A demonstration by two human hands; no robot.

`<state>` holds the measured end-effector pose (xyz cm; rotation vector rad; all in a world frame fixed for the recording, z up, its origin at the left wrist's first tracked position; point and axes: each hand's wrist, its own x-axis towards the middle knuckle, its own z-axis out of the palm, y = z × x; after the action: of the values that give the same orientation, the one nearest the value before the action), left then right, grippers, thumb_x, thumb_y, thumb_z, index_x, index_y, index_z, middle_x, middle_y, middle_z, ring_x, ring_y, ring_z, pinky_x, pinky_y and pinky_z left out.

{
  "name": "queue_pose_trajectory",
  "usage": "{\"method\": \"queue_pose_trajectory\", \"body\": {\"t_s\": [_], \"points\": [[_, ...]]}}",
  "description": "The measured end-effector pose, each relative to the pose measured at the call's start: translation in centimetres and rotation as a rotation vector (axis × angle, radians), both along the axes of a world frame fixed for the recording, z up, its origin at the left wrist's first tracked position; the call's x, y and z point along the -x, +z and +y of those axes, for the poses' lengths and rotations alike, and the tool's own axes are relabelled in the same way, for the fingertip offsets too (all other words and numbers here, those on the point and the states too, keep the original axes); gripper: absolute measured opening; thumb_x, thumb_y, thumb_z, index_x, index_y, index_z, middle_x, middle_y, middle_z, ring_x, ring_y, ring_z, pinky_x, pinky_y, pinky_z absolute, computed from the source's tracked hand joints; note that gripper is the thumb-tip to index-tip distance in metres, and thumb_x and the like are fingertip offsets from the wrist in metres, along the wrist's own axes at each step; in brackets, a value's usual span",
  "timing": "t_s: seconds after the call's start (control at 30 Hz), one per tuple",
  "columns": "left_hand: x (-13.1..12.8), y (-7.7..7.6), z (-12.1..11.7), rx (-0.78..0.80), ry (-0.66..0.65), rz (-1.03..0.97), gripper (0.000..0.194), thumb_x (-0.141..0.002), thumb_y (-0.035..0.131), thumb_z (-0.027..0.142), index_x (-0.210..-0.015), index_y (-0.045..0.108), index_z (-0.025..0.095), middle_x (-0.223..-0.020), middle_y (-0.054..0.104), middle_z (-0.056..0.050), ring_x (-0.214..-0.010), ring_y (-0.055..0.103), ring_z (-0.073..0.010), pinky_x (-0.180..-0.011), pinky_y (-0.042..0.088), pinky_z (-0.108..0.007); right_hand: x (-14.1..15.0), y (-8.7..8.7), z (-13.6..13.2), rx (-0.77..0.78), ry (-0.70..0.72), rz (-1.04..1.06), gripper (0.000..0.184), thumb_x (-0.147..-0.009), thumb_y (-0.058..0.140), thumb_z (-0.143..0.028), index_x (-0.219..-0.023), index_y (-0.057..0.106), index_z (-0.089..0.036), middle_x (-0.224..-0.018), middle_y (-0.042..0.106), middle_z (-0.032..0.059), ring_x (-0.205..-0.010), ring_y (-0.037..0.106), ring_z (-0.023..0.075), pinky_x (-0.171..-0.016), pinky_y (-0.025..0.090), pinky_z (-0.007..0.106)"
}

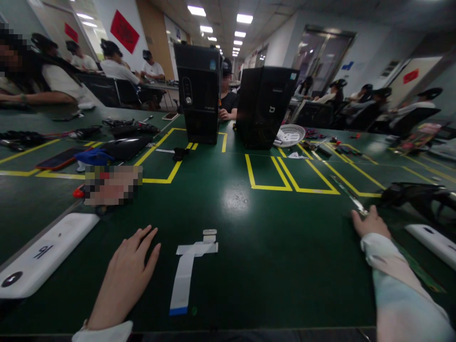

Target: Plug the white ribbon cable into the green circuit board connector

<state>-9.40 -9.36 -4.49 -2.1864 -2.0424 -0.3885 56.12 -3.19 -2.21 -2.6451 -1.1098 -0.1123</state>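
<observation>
A white flat ribbon cable [183, 280] with a blue end lies on the green table, its folded top and connector pointing away from me. My left hand [128, 270] rests open to the left of the cable, fingers spread and apart from it. On the right, my right hand [372, 223] reaches out with thumb and fingers about a long, narrow circuit board [351, 194]. The strip shows beyond my fingertips, and a green length of board shows again beside my forearm. My palm hides the middle, so I cannot tell whether both are one piece.
Two black computer towers [199, 95] [267, 107] stand at the back. White devices [46, 251] [434, 242] lie at both sides. Yellow tape [270, 188] marks the table. A white basket [290, 135], cables [124, 126] and a black plastic part [413, 194] lie around. A person sits opposite.
</observation>
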Motion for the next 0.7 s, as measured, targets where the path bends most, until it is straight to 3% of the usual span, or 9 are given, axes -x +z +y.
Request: {"method": "queue_pose_trajectory", "body": {"t_s": [0.2,0.37,0.57,0.63,0.7], "points": [[0.1,-0.1,0.0,-0.014,-0.008,0.018,0.065,-0.094,0.027,0.052,-0.133,0.058,0.011,-0.140,0.055,-0.017,-0.128,0.053,-0.0345,-0.107,0.042,-0.055,-1.0,-1.0,-0.4,0.110,0.171,-0.010,0.070,-0.093,0.033,-0.042,-0.136,0.049,0.010,-0.141,0.044,0.0344,-0.134,0.042,0.0381,-0.106,0.035,0.043],[0.0,0.0,-0.1,-0.035,-0.024,0.019,0.064,-0.095,0.027,0.051,-0.133,0.057,0.010,-0.139,0.056,-0.018,-0.128,0.053,-0.0342,-0.108,0.040,-0.054,0.6,-2.0,-2.4,0.103,0.337,-0.052,0.066,-0.090,0.032,-0.044,-0.132,0.055,0.001,-0.142,0.048,0.0278,-0.136,0.042,0.0331,-0.113,0.032,0.041],[-0.1,0.2,-0.2,-0.025,-0.012,0.000,0.063,-0.094,0.027,0.051,-0.133,0.057,0.010,-0.140,0.055,-0.018,-0.129,0.051,-0.0344,-0.108,0.040,-0.055,1.9,-2.4,-6.2,0.012,0.672,-0.104,0.067,-0.088,0.028,-0.054,-0.131,0.055,-0.011,-0.138,0.055,0.0190,-0.136,0.045,0.0309,-0.114,0.035,0.046],[-0.1,0.2,-0.2,-0.015,-0.008,-0.007,0.063,-0.094,0.028,0.051,-0.133,0.057,0.010,-0.140,0.055,-0.018,-0.129,0.051,-0.0347,-0.107,0.041,-0.055,2.0,-2.2,-7.6,-0.023,0.648,-0.133,0.070,-0.088,0.026,-0.058,-0.131,0.054,-0.012,-0.139,0.055,0.0180,-0.136,0.045,0.0319,-0.113,0.037,0.047],[-0.1,0.2,-0.1,-0.004,-0.006,-0.013,0.063,-0.093,0.029,0.051,-0.134,0.056,0.011,-0.140,0.055,-0.018,-0.129,0.051,-0.0348,-0.107,0.041,-0.055,1.9,-2.2,-9.1,-0.048,0.539,-0.178,0.076,-0.087,0.021,-0.062,-0.132,0.054,-0.011,-0.142,0.051,0.0197,-0.135,0.046,0.0343,-0.111,0.039,0.048]]}}
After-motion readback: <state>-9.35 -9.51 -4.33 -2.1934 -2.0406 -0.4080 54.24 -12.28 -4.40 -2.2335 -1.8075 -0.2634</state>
